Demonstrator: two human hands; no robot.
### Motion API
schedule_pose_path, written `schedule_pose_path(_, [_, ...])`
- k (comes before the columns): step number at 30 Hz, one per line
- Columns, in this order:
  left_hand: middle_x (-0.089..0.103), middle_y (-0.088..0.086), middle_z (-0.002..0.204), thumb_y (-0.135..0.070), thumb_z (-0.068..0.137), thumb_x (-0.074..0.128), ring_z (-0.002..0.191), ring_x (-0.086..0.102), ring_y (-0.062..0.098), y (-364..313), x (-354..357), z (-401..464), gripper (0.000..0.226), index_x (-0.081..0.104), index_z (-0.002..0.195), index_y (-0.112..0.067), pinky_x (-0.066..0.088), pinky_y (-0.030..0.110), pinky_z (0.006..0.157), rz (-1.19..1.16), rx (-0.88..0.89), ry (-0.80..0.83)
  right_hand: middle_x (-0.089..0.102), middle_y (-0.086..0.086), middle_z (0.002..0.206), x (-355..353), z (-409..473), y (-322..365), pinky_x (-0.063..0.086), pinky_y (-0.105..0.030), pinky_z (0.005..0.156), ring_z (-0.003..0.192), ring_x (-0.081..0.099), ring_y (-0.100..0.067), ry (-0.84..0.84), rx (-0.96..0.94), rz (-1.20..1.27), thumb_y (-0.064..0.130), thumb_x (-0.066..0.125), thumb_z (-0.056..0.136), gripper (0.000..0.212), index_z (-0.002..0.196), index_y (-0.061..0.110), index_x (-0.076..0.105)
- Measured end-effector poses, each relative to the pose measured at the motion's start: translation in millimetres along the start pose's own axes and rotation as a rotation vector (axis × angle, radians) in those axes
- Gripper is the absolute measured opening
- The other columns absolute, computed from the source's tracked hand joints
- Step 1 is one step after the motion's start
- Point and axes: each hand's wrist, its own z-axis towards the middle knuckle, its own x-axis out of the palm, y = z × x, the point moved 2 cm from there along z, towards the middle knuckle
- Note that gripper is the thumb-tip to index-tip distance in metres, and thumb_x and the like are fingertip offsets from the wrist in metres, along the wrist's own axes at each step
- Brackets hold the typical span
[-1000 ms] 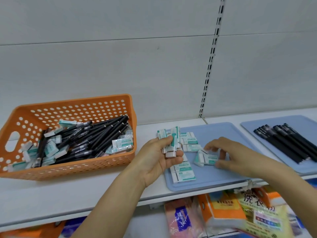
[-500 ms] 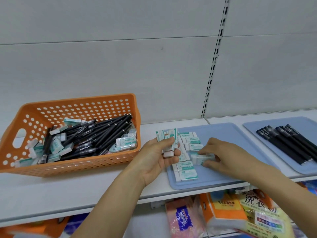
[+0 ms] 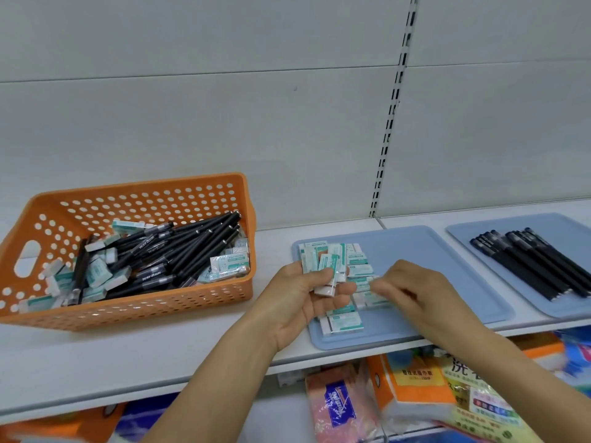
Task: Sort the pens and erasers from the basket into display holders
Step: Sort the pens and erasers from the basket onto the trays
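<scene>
Sorting in progress. The left hand holds a fan of erasers over the near-left corner of the eraser tray, fingers curled round them. The right hand, which half a second ago pressed an eraser flat on the tray, has lifted off it and drawn toward the left hand; its blurred fingertips are loosely bent, and whether they pinch anything cannot be told. One more eraser thus lies placed; the next is probably being taken. Pens lie on the far-right tray; the basket still holds many pens and erasers.
</scene>
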Motion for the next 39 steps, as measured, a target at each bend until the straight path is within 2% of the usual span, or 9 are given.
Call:
schedule_pose_path(3, [0.075,0.011,0.092,-0.001,0.097,0.053,0.078,0.072,0.021,4.8,12.0,1.3,0.022,0.060,0.117,-0.005,0.059,0.026,0.063,0.108,0.005,0.084,0.059,0.010,0.062,-0.1,12.1,14.7,0.040,-0.014,0.054,0.054,0.050,-0.001,-0.068,0.180,0.497,0.050,0.050,0.091,0.036,0.075,0.023,0.068])
schedule_pose_path(7, [0.071,0.005,0.079,-0.006,0.099,0.052,0.072,0.069,0.015,6.6,17.9,2.4,0.023,0.061,0.118,-0.015,0.058,0.026,0.070,0.415,0.092,0.062,0.059,0.000,0.060,2.5,12.4,17.1,0.038,-0.020,0.043,0.045,0.046,-0.006,-0.084,0.318,0.694,0.028,0.057,0.096,0.022,0.088,0.021,0.076])
schedule_pose_path(10, [0.067,0.006,0.086,-0.010,0.101,0.047,0.068,0.065,0.010,7.9,12.3,5.5,0.030,0.057,0.126,-0.024,0.058,0.024,0.071,0.715,0.204,-0.065,0.062,0.004,0.069,-8.0,-0.5,8.1,0.042,-0.022,0.051,0.054,0.050,-0.006,-0.144,0.214,0.318,0.036,0.051,0.097,0.024,0.086,0.025,0.069])
schedule_pose_path(13, [0.057,0.001,0.116,-0.008,0.100,0.044,0.098,0.059,0.012,7.1,5.0,14.7,0.038,0.051,0.132,-0.027,0.054,0.028,0.086,1.056,0.410,-0.191,0.052,0.011,0.103,-4.4,-11.0,10.5,0.045,-0.029,0.065,0.082,0.056,-0.009,0.060,0.060,-0.373,0.053,0.038,0.097,0.031,0.109,0.034,0.058])
schedule_pose_path(15, [0.045,0.001,0.129,-0.005,0.098,0.043,0.119,0.044,0.015,7.7,0.8,23.9,0.048,0.042,0.143,-0.022,0.042,0.029,0.100,1.352,0.523,-0.167,0.044,0.014,0.116,5.0,-16.1,12.6,0.045,-0.027,0.068,0.096,0.053,-0.007,0.216,0.034,-0.491,0.062,0.039,0.093,0.045,0.128,0.036,0.048])
schedule_pose_path(18, [0.039,0.003,0.140,-0.012,0.101,0.044,0.129,0.031,0.018,13.6,-5.7,33.0,0.050,0.033,0.149,-0.018,0.027,0.023,0.108,1.602,0.478,-0.052,0.041,0.018,0.120,3.7,-20.9,9.7,0.044,-0.021,0.072,0.095,0.051,-0.003,0.267,0.051,-0.365,0.063,0.045,0.091,0.051,0.134,0.035,0.046])
schedule_pose_path(25, [0.043,-0.005,0.142,-0.029,0.096,0.057,0.129,0.038,0.009,13.1,-20.3,35.6,0.050,0.044,0.143,-0.021,0.030,0.018,0.105,1.513,0.466,-0.034,0.042,0.016,0.094,-3.3,-16.9,4.9,0.040,-0.022,0.061,0.077,0.048,-0.005,0.206,0.074,-0.459,0.055,0.047,0.094,0.026,0.117,0.041,0.050])
schedule_pose_path(36, [0.053,-0.012,0.128,-0.030,0.091,0.065,0.112,0.049,0.003,17.2,-25.0,29.8,0.031,0.059,0.121,-0.026,0.042,0.019,0.095,1.409,0.552,-0.088,0.047,0.014,0.103,-0.2,11.4,-5.4,0.046,-0.026,0.072,0.088,0.049,-0.004,0.227,0.096,-0.276,0.047,0.063,0.088,0.017,0.101,0.038,0.056])
schedule_pose_path(39, [0.054,-0.016,0.117,-0.029,0.083,0.074,0.106,0.052,0.001,14.5,-25.8,31.5,0.032,0.057,0.111,-0.033,0.046,0.018,0.090,1.350,0.567,-0.117,0.051,0.015,0.106,-1.2,16.9,-4.9,0.043,-0.023,0.070,0.087,0.051,-0.004,0.163,0.098,-0.201,0.046,0.061,0.089,0.022,0.109,0.038,0.058])
